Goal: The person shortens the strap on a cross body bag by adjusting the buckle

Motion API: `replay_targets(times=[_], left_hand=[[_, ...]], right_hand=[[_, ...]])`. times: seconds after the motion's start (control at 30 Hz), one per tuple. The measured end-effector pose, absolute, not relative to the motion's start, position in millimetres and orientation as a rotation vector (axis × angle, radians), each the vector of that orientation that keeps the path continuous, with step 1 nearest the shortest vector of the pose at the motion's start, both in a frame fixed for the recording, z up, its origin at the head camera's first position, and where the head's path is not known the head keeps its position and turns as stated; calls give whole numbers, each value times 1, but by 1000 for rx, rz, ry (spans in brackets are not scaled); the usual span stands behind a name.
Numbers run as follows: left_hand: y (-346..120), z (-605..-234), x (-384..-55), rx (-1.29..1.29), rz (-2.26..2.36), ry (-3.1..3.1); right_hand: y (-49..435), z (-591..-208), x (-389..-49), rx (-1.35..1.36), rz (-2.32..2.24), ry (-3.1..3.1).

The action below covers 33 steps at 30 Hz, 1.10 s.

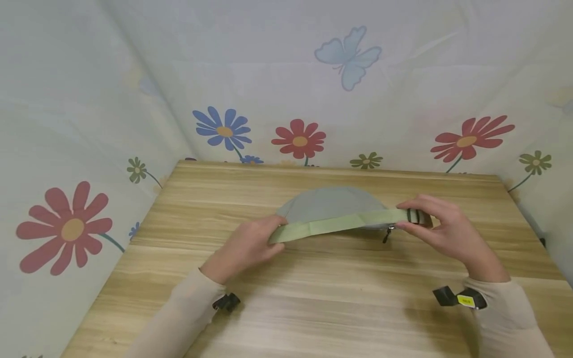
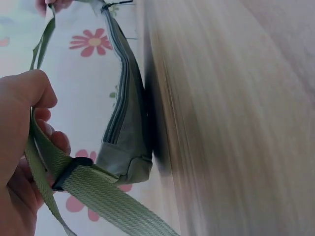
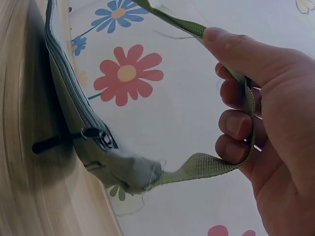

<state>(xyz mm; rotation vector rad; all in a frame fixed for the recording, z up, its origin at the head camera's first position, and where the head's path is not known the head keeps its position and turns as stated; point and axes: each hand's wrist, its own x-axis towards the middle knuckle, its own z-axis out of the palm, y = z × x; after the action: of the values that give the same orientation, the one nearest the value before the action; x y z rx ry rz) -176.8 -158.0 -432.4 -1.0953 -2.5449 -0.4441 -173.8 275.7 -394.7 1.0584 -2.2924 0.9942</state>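
A grey-green waist bag rests on the wooden table, its rounded side toward the back wall. My left hand pinches one end of its light green strap between thumb and fingers. At the other end my right hand grips the same strap, which stretches between both hands in front of the bag. A black strap slider shows below the left fingers in the left wrist view. In the right wrist view the strap curves round the right fingers, and a dark zipper pull sticks out from the bag's zip.
The wood-grain table reaches back to a pale curtain printed with flowers and a butterfly. Similar fabric hangs on both sides. Black wrist devices sit at the sleeves.
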Motion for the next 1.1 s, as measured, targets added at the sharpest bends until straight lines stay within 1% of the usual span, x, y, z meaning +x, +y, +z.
replay_targets(times=[0.27,0.43,0.53,0.73,0.9,1.1], left_hand=[[-170,-425,-183,-1160,-447,-2529],[-183,-425,-183,-1084,-481,-2650],[-192,-425,-182,-1058,-568,-2668],[-208,-427,-184,-1173,-733,-2519],[-217,-429,-189,-1270,-920,-2380],[-226,-430,-193,-1301,-1095,-2324]], right_hand=[[286,-392,-172,1039,977,-2304],[300,-391,-171,1003,939,-2293],[308,-391,-172,1029,937,-2289],[320,-394,-174,1084,920,-2301],[327,-394,-170,971,896,-2398],[333,-394,-166,842,941,-2467]])
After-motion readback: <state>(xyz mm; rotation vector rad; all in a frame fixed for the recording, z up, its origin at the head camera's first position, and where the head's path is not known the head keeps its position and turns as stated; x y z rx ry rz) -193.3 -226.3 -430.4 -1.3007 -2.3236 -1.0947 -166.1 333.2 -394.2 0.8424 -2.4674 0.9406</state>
